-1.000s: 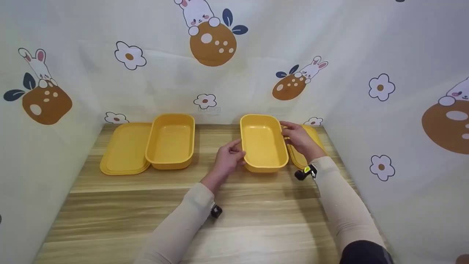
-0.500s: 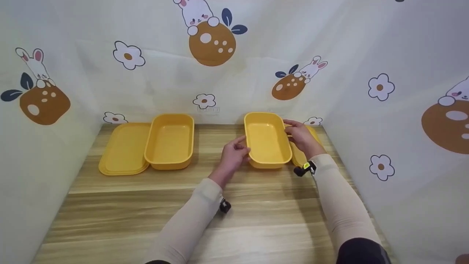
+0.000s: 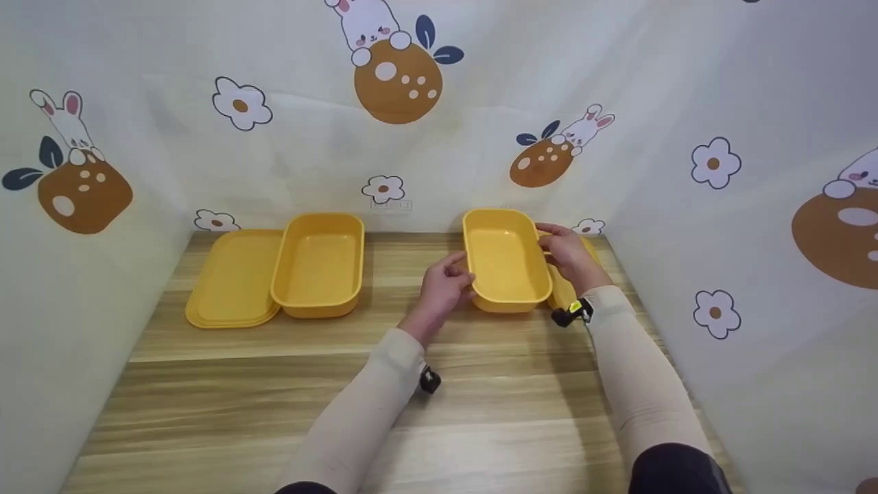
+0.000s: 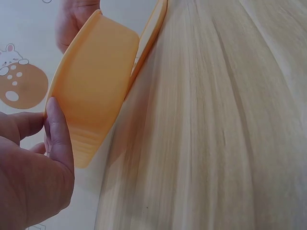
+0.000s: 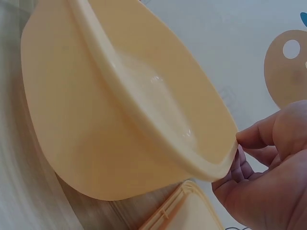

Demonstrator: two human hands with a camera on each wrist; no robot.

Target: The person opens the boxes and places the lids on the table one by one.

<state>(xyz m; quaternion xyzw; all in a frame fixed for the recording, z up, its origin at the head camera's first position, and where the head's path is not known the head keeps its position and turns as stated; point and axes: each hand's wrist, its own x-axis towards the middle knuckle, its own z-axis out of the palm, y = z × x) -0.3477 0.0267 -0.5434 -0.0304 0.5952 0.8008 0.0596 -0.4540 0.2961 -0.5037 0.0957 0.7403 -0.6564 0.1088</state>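
Observation:
A yellow rectangular plastic box (image 3: 506,264) with no lid on stands at the back right of the table. My left hand (image 3: 444,283) pinches its left rim between thumb and fingers, as the left wrist view shows. On the opposite side, my right hand (image 3: 571,257) pinches the right rim. A yellow lid (image 3: 564,289) lies close by on the right, partly hidden behind the box and my right hand. In the right wrist view the lid's ridged edge (image 5: 165,211) shows below the box. Whether the box rests on the lid or hangs above it, I cannot tell.
A second yellow box (image 3: 319,267), also without its lid on, stands at the back left. Beside it lies another yellow lid (image 3: 233,281), touching or just under its left side. Patterned cloth walls (image 3: 309,158) enclose the wooden table (image 3: 274,398) at back and sides.
The right box has shifted to the right and slightly back, covering more of the lid. My left hand has travelled along with it, while my right hand has moved a little to the right.

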